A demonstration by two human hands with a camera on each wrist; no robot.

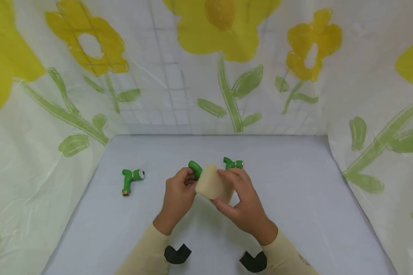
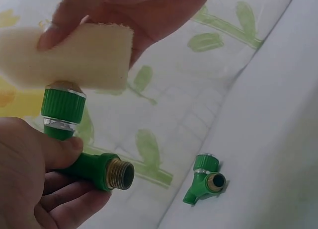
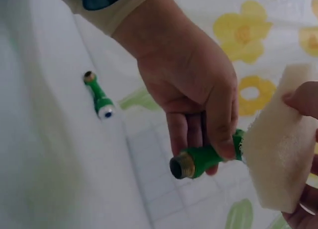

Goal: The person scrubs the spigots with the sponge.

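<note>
In the head view my left hand (image 1: 177, 196) holds a green tap (image 1: 195, 168) above the middle of the table. The left wrist view shows the tap pinched between thumb and fingers, its ribbed green knob (image 2: 63, 106) upward and its brass threaded end (image 2: 120, 174) pointing sideways. My right hand (image 1: 246, 200) grips a cream-coloured sponge (image 1: 208, 183) between thumb and fingers. The sponge (image 2: 94, 57) touches the end of the tap's knob. From the right wrist, the sponge (image 3: 278, 139) hides part of the tap, while its threaded inlet (image 3: 181, 167) stays visible.
A second green tap (image 1: 127, 180) lies on the white table (image 1: 296, 214) at the left. Another green tap (image 1: 230, 163) lies just behind the right hand, partly covered by it. A flower-painted curtain (image 1: 151, 76) surrounds the table's back and sides.
</note>
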